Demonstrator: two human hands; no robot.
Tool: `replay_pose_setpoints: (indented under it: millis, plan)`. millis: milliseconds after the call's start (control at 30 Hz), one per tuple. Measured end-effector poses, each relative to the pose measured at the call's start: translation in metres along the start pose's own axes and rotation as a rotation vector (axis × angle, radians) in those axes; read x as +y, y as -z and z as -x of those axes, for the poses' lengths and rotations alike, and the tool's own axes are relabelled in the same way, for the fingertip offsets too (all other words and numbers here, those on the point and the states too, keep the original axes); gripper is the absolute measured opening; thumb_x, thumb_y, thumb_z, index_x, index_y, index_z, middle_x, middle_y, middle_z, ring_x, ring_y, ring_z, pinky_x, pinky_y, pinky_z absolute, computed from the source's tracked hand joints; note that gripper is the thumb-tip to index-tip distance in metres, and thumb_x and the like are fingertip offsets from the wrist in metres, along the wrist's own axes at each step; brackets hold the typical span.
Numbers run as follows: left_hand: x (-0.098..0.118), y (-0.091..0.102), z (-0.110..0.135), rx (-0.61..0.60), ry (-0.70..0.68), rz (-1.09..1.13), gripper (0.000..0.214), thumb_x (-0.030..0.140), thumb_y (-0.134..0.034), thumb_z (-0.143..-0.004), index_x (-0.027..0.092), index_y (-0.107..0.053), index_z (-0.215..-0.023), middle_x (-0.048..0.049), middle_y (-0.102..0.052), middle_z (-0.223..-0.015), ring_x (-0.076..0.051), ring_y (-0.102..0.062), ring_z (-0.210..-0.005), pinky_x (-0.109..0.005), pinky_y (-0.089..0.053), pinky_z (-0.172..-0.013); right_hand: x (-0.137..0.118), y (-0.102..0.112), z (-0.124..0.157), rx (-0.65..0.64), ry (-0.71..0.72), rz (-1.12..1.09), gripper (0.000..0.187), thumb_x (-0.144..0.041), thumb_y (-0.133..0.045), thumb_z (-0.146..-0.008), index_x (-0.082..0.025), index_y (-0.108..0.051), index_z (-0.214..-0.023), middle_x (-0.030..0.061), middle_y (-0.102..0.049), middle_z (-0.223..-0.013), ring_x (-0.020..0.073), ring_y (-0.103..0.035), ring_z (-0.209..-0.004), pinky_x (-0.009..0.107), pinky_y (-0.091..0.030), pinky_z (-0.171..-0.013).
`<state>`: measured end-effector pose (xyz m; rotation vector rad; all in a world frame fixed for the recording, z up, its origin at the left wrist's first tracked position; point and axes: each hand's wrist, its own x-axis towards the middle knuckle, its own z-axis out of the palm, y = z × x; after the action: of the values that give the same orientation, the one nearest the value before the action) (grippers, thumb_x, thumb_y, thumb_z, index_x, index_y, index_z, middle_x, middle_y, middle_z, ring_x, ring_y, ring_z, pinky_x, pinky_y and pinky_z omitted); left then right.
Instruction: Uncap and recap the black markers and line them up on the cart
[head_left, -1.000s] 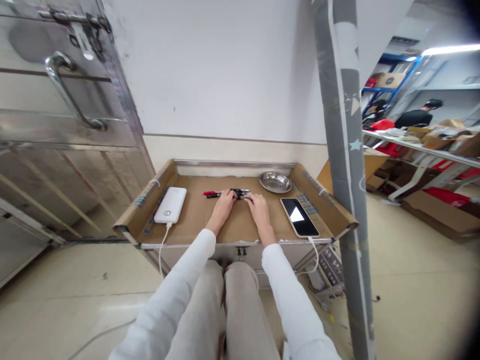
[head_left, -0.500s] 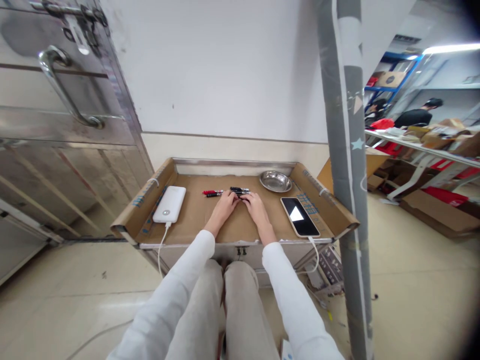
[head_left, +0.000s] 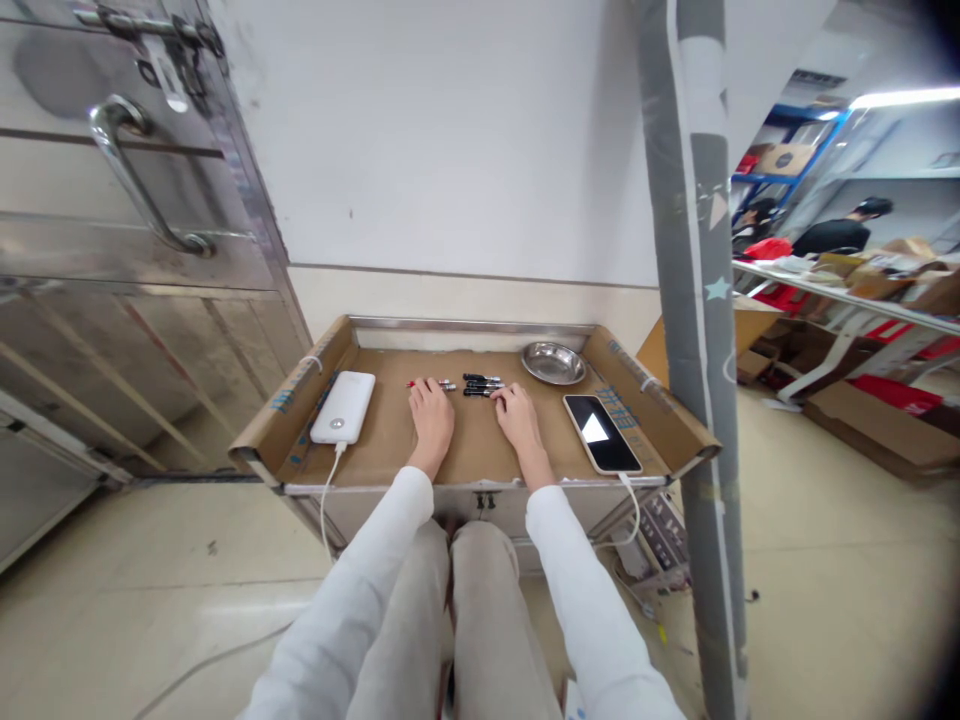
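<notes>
My left hand (head_left: pixel 433 415) lies over the left-hand group of pens, its fingers a little apart and bent down. Past its fingertips show the end of a red pen (head_left: pixel 410 384) and the ends of other pens (head_left: pixel 448 386); the rest is hidden under the hand. A short row of black pens (head_left: pixel 480 379) lies side by side to the right of that group. My right hand (head_left: pixel 516 415) has its fingertips closed at the right end of the nearest black pen (head_left: pixel 475 392), which lies on the cardboard-covered tabletop (head_left: pixel 480 450).
A white power bank (head_left: pixel 343 408) with a cable lies on the left. To the right are a round metal dish (head_left: pixel 553 363) and a plugged-in phone (head_left: pixel 601 434). Raised cardboard sides (head_left: pixel 652 395) border the table; a wrapped pole (head_left: pixel 705 300) stands beside it. People (head_left: pixel 836 235) sit far right.
My left hand has moved left, away from my right hand, and now covers the red pen's group. The right hand has shifted slightly right. The black pens are now more plainly seen.
</notes>
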<state>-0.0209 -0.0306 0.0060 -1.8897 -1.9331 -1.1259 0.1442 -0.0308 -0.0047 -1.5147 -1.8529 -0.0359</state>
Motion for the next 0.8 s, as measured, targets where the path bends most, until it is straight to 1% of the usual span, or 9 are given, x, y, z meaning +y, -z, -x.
replay_pose_setpoints:
  millis: [100,233,333,400,500,567,633,733,800]
  plan:
    - [-0.002,0.004,0.004,-0.003,0.052,-0.062,0.022,0.010,-0.033,-0.084,0.007,-0.052,-0.094,-0.0237,-0.055,-0.099,-0.033,-0.051,-0.098,-0.048,-0.040,-0.083,-0.001,0.002,0.001,0.012,0.002,-0.015,0.026,-0.012,-0.040,-0.084,-0.018,-0.065,-0.089,0.0080,-0.057,-0.089,0.0203,-0.051,-0.086,0.034,-0.040,-0.083]
    - [-0.003,0.006,0.005,0.004,0.043,-0.027,0.022,0.012,-0.032,-0.087,0.011,-0.053,-0.093,-0.0200,-0.057,-0.099,-0.032,-0.050,-0.100,-0.049,-0.039,-0.086,-0.004,0.004,0.002,0.046,-0.013,-0.074,0.027,-0.012,-0.039,-0.084,-0.018,-0.063,-0.093,0.0081,-0.057,-0.091,0.0206,-0.053,-0.089,0.034,-0.042,-0.085]
    - [-0.005,0.005,0.005,-0.014,0.048,0.020,0.021,0.015,-0.033,-0.089,0.014,-0.053,-0.094,-0.0190,-0.057,-0.102,-0.032,-0.050,-0.102,-0.050,-0.039,-0.088,-0.005,0.006,0.002,0.046,-0.002,-0.120,0.029,-0.013,-0.041,-0.083,-0.018,-0.061,-0.103,0.0090,-0.057,-0.098,0.0212,-0.053,-0.094,0.036,-0.043,-0.088]
    - [-0.007,0.004,0.004,-0.032,0.057,0.041,0.020,0.017,-0.034,-0.090,0.014,-0.053,-0.095,-0.0190,-0.057,-0.101,-0.031,-0.050,-0.102,-0.050,-0.039,-0.088,-0.007,0.007,0.002,0.031,0.030,-0.153,0.033,-0.013,-0.042,-0.082,-0.020,-0.059,-0.110,0.0092,-0.057,-0.104,0.0215,-0.053,-0.100,0.036,-0.042,-0.092]
    - [-0.007,0.004,0.000,-0.088,0.050,0.097,0.021,0.021,-0.034,-0.092,0.014,-0.054,-0.094,-0.0165,-0.058,-0.095,-0.028,-0.054,-0.094,-0.045,-0.042,-0.085,-0.011,0.010,0.002,0.009,0.077,-0.207,0.041,-0.014,-0.044,-0.082,-0.023,-0.054,-0.120,0.0087,-0.055,-0.113,0.0211,-0.051,-0.109,0.036,-0.041,-0.097]
    - [-0.005,0.006,-0.002,-0.155,-0.031,0.182,0.021,0.024,-0.035,-0.093,0.014,-0.054,-0.095,-0.0134,-0.057,-0.093,-0.024,-0.057,-0.088,-0.038,-0.045,-0.080,-0.014,0.012,0.002,0.000,0.093,-0.248,0.046,-0.016,-0.045,-0.083,-0.025,-0.049,-0.128,0.0080,-0.052,-0.119,0.0203,-0.050,-0.113,0.036,-0.040,-0.099]
    - [-0.001,0.009,-0.003,-0.209,-0.167,0.290,0.021,0.028,-0.037,-0.094,0.017,-0.054,-0.098,-0.0098,-0.056,-0.095,-0.020,-0.057,-0.086,-0.032,-0.046,-0.078,-0.016,0.014,0.003,-0.002,0.100,-0.300,0.049,-0.018,-0.046,-0.083,-0.027,-0.045,-0.132,0.0073,-0.051,-0.123,0.0192,-0.050,-0.114,0.034,-0.041,-0.098]
    - [0.005,0.012,-0.002,-0.239,-0.351,0.446,0.019,0.030,-0.042,-0.093,0.021,-0.055,-0.102,-0.0056,-0.054,-0.098,-0.016,-0.058,-0.091,-0.028,-0.047,-0.082,-0.018,0.014,0.003,-0.020,0.094,-0.374,0.042,-0.017,-0.045,-0.083,-0.025,-0.053,-0.124,0.0069,-0.056,-0.119,0.0176,-0.055,-0.107,0.032,-0.044,-0.094]
    - [0.006,0.011,-0.002,-0.224,-0.414,0.534,0.018,0.029,-0.045,-0.092,0.022,-0.055,-0.105,-0.0045,-0.054,-0.099,-0.015,-0.058,-0.092,-0.027,-0.046,-0.086,-0.017,0.013,0.003,-0.046,0.091,-0.403,0.038,-0.014,-0.043,-0.082,-0.023,-0.059,-0.115,0.0069,-0.060,-0.113,0.0170,-0.058,-0.100,0.031,-0.046,-0.090]
